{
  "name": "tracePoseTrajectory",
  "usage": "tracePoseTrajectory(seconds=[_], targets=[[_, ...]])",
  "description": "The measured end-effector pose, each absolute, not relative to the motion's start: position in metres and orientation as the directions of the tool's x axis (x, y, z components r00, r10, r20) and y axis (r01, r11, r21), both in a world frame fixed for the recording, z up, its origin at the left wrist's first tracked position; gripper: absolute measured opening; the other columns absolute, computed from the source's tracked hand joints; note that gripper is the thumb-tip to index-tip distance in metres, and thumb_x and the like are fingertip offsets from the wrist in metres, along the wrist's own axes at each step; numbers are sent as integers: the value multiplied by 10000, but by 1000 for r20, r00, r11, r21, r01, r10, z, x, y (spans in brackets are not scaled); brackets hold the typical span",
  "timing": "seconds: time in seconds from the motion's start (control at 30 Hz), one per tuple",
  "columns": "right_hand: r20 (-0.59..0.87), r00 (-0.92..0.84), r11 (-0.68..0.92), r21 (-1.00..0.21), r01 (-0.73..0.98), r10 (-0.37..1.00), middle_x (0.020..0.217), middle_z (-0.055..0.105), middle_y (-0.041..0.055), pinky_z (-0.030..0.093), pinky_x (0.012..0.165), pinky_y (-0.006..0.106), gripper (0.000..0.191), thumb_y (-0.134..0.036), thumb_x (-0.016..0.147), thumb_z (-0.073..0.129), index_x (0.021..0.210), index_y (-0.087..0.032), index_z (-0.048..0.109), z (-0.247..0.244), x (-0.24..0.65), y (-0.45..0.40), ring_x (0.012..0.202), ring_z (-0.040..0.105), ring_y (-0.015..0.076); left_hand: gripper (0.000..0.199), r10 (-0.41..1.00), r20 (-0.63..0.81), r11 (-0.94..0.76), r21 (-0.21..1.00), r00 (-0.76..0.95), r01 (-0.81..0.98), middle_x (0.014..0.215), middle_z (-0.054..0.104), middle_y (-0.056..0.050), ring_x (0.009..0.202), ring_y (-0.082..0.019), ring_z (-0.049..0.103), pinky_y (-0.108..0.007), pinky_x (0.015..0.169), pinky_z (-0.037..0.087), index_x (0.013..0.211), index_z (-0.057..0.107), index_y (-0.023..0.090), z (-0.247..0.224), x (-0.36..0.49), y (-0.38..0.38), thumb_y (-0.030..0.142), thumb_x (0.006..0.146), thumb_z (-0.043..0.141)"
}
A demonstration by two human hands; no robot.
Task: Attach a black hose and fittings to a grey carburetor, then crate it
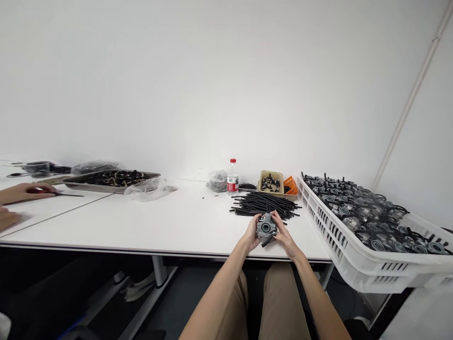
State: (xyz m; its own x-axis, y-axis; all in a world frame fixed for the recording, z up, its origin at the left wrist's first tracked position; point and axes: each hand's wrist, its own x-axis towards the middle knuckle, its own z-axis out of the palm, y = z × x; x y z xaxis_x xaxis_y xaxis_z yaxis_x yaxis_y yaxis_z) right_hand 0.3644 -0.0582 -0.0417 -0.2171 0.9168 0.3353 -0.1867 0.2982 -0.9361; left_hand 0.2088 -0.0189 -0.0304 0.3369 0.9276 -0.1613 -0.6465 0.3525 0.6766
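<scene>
A grey metal carburetor [266, 227] is held between my two hands just above the table's front edge, its round bore facing me. My left hand [252, 233] grips it from the left side. On the other side my right hand [282, 232] has its fingers closed around the body. A short black piece sticks out at the carburetor's lower end. Right behind it lies a pile of black rubber hoses [264, 204], cut to similar lengths.
At right stands a white plastic crate [320, 222] full of carburetors [357, 208]. Behind the hoses are a beige bin [272, 175] of small black parts, an orange basket [291, 185] and a water bottle [232, 179]. Far left, a co-worker's hand [26, 192] holds a screwdriver near a metal tray [116, 189].
</scene>
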Motion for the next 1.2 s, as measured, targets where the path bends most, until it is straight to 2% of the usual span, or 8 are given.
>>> tracePoseTrajectory(seconds=[0.13,0.23,0.37,0.5,0.63,0.93,1.07,1.2], targets=[[328,-218,295,-940,-173,919,1768,208,33,379,1194,490,732,-533,622,901,1309,-354,721,-38,363,-62,1606,250,358,460,897,-182,410,682,403,-606,756,721,-29,599,-147,666,-293,614,566,1025,709,131,-25,209,-24,525,1043,471],[318,-182,287,-941,-181,930,1753,260,31,363,1207,476,700,-520,618,905,1276,-345,742,-35,362,-64,1586,301,349,542,895,-166,409,676,414,-613,693,740,-68,568,-183,687,-296,591,573,1023,735,126,-20,209,-27,535,1049,380],[288,-123,256,-940,-226,950,1618,517,61,461,1121,472,644,-540,680,849,1276,-322,741,-33,362,-64,1437,516,342,453,895,-179,414,673,408,-613,682,747,-88,578,-195,703,-311,626,605,947,712,125,-18,207,-28,508,1012,477],[249,-50,227,-938,-263,967,1262,775,104,574,884,423,544,-556,696,815,1148,-256,784,-36,363,-61,1067,706,309,299,892,-174,412,694,418,-591,772,778,-98,619,-231,730,-388,615,637,1003,687,130,-18,206,-30,390,977,542],[229,42,231,-933,-275,973,1126,804,114,589,783,387,483,-530,679,831,1050,-224,791,-41,363,-53,942,711,279,253,907,-164,376,728,387,-574,810,786,-111,658,-236,744,-373,608,641,1087,671,118,-16,207,-31,307,935,602],[196,192,244,-931,-271,961,1272,733,138,589,826,394,512,-484,650,846,1087,-238,740,-48,367,-46,1050,705,281,420,989,-6,86,831,145,-549,915,735,-31,626,-172,692,-268,492,547,1250,634,224,-18,215,-31,285,839,695],[203,234,256,-941,-222,951,1249,733,126,575,848,381,467,-503,659,836,1036,-244,743,-47,370,-49,1061,688,270,379,997,50,-74,867,-60,-493,974,693,-21,720,-143,657,-285,636,565,1251,614,196,-24,217,-23,265,894,718],[234,192,261,-957,-129,953,986,765,70,548,790,328,345,-457,704,832,936,-214,752,-45,367,-51,912,678,213,269,968,114,-202,883,-225,-423,1092,668,-41,914,-172,652,-355,828,575,1196,630,171,-28,218,-14,235,944,694]])
